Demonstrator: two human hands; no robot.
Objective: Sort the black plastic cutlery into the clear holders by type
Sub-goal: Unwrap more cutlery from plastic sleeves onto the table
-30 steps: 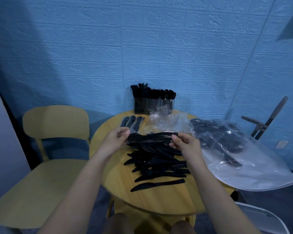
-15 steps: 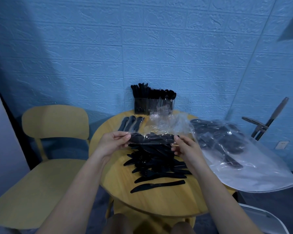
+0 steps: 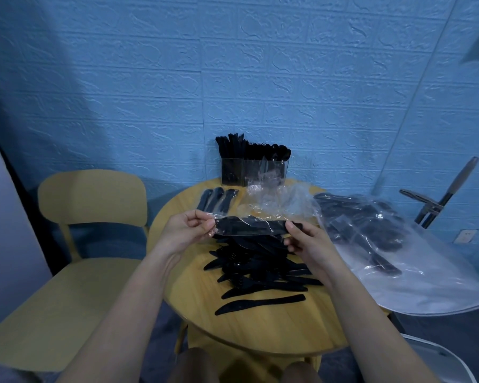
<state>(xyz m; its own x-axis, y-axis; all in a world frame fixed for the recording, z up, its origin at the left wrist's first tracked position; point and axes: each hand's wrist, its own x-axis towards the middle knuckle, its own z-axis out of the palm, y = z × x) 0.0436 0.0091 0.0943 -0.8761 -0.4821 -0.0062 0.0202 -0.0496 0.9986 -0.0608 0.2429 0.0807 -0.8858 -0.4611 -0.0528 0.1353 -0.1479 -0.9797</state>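
Dim, cool bluish light is filling the room, and the blue wall (image 3: pixel 260 78) is showing broad soft shadows across its left side and upper right corner. Faint glare is glinting off the clear plastic bag (image 3: pixel 415 272) at the right. The wide-angle lens is bending straight lines toward the edges. The black cutlery pile (image 3: pixel 257 261) is merging into one dark mass, detail lost.

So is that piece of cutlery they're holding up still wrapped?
Still wrapped: the black piece lies inside a clear sleeve, left hand pinching one end and right hand the other. Which type it is, I cannot tell.
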